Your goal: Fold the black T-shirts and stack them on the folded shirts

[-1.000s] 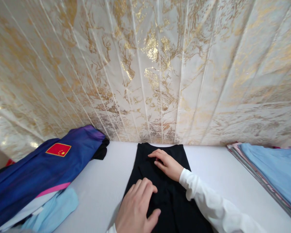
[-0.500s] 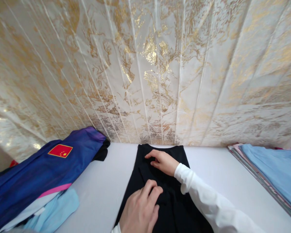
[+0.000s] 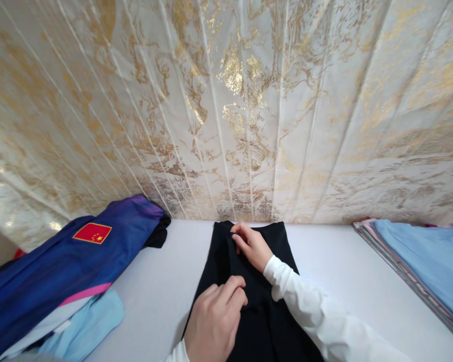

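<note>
A black garment [image 3: 260, 322], its exact kind unclear, lies lengthwise on the white table with its narrower end against the patterned backdrop. Close to that far end, my right hand [image 3: 251, 246] pinches a fold of the cloth between thumb and fingertips. Nearer to me, my left hand [image 3: 217, 314] has its fingers curled onto the same fabric, gripping it around the middle; its thumb is mostly hidden. A raised ridge of black cloth runs between the two hands.
At the left lies a heap of clothes with a dark blue jersey [image 3: 109, 261] on top and a light blue cloth [image 3: 86, 322] under it. A stack of folded clothes topped by a light blue one [image 3: 430, 266] sits at right. Behind stands a white-gold patterned curtain [image 3: 226, 125].
My right hand has closed on the cloth and shifted slightly left, lifting a fold. My left hand has moved a little left. The garment's far edge has bunched slightly.
</note>
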{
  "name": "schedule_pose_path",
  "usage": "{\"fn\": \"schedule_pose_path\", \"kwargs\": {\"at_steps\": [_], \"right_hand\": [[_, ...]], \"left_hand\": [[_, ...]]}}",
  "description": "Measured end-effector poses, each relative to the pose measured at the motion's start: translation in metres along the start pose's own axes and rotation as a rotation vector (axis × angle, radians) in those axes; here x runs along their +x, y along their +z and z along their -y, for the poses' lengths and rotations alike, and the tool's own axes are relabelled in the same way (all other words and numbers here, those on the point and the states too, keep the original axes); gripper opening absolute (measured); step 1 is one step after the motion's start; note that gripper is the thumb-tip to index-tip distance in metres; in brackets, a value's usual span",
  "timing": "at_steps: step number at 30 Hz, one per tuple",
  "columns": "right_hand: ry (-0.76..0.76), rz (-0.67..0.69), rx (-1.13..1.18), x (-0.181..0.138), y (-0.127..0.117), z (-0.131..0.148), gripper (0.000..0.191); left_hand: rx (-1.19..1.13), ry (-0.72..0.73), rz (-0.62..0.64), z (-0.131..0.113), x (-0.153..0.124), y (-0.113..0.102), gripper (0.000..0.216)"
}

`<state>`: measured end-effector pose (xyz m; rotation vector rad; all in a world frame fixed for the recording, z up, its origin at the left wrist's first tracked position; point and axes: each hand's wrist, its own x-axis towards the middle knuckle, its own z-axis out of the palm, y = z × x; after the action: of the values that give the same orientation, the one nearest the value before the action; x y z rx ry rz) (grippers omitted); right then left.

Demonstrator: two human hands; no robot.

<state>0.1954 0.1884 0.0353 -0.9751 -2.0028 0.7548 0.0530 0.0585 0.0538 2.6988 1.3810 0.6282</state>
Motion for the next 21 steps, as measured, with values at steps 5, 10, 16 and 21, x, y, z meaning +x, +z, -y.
{"fn": "schedule_pose_path", "kwargs": {"at_steps": [5,10,16,21], "right_hand": [[-0.064,0.1,0.062,0.0,0.008,-0.008,0.029],[-0.101,0.135,0.035,0.002,0.003,-0.008,0.033],[-0.057,0.009,-0.094,0.001,-0.041,-0.023,0.035],[0.006,-0.03,-0.296,-0.023,-0.06,-0.035,0.042]], "left_hand": [[0.055,-0.076,0.098,-0.002,0.002,-0.001,0.027],[-0.006,-0.085,0.049,0.0,0.005,-0.004,0.022],[-0.095,-0.097,-0.091,0.019,0.02,-0.011,0.03],[-0.029,-0.108,0.049,0.038,0.024,-0.003,0.039]]}}
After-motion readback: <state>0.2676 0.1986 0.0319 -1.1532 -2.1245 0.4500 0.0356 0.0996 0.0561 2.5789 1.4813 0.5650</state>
